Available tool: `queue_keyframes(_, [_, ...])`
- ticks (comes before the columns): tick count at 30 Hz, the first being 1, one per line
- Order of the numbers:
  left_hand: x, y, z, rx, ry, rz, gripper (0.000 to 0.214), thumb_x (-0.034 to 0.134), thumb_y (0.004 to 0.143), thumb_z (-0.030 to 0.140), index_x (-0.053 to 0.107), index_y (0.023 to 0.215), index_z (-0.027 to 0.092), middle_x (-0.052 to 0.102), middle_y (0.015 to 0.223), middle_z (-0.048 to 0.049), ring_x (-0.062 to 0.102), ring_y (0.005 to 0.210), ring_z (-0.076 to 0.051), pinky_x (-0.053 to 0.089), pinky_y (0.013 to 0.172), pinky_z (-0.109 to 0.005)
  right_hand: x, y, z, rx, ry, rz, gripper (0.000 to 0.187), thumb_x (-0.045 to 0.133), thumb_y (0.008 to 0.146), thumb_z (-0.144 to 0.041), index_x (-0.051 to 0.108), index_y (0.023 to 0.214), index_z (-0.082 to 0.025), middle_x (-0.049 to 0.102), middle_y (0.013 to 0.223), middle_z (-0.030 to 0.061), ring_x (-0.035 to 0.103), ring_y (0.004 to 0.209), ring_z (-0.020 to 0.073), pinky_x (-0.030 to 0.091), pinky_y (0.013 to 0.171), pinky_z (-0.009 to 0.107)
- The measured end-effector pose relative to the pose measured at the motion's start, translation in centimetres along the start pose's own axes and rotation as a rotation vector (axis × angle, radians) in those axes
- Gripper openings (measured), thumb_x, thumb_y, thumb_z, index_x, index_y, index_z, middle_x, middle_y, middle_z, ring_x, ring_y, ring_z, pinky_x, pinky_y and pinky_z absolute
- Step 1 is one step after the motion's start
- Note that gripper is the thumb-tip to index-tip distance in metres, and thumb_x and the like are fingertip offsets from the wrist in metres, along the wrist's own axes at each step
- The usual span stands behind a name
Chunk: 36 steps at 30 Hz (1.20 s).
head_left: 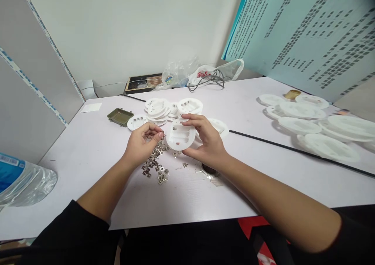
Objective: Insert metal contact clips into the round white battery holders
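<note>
My right hand (205, 140) grips a round white plastic battery holder (180, 134) by its rim, tilted toward me above the table. My left hand (143, 142) is closed in a pinch beside the holder's left edge, on a small metal piece I can barely make out. Below both hands lies a scatter of small metal contact clips (155, 165) on the white table (88, 147). Behind them sits a pile of more white round holders (164, 109).
A green box lid (120, 117) lies left of the pile. A water bottle (20, 181) rests at the near left edge. Larger white discs (310, 124) cover the right table. Plastic bags and a cable (205, 77) lie at the back wall.
</note>
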<state>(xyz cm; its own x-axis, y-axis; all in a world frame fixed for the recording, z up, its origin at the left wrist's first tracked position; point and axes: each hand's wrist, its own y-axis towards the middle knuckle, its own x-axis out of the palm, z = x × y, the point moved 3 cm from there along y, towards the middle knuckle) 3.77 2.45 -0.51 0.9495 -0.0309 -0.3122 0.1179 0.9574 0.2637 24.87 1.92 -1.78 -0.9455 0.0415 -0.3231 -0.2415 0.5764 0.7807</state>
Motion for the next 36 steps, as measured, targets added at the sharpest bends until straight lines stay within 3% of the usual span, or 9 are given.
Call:
queue_keyframes(22, [0.2,-0.5,0.5,0.149,0.200,-0.026,0.012,0.071,0.086,0.029,0.073,0.091,0.019,0.075,0.085,-0.0045,0.067,0.080,-0.018,0.053,0.077,-0.034,0.1,0.2,-1.1,-0.091,-0.102,-0.038,0.043,0.077,0.080,-0.022,0.061,0.120,-0.027,0.064,0.131,0.0127,0.063,0.125,0.0309,0.054,0.102,0.053])
queue_keyframes(29, [0.2,-0.5,0.5,0.171,0.135,-0.036,0.023,0.073,0.084,0.025,0.072,0.106,0.020,0.074,0.091,-0.0058,0.068,0.086,-0.020,0.055,0.078,-0.034,0.2,0.2,-1.0,-0.078,-0.101,-0.031,0.043,0.077,0.079,-0.022,0.061,0.119,-0.027,0.064,0.131,0.0128,0.063,0.126,0.0310,0.054,0.102,0.052])
queue_keyframes(36, [0.0,-0.3,0.3,0.145,0.082,-0.027,0.016,0.072,0.086,0.027,0.075,0.100,0.019,0.075,0.092,-0.0067,0.067,0.085,-0.020,0.055,0.077,-0.034,0.0,0.1,-0.7,-0.044,-0.071,-0.041,0.047,0.077,0.077,-0.020,0.061,0.120,-0.026,0.063,0.132,0.0126,0.062,0.127,0.0311,0.054,0.103,0.052])
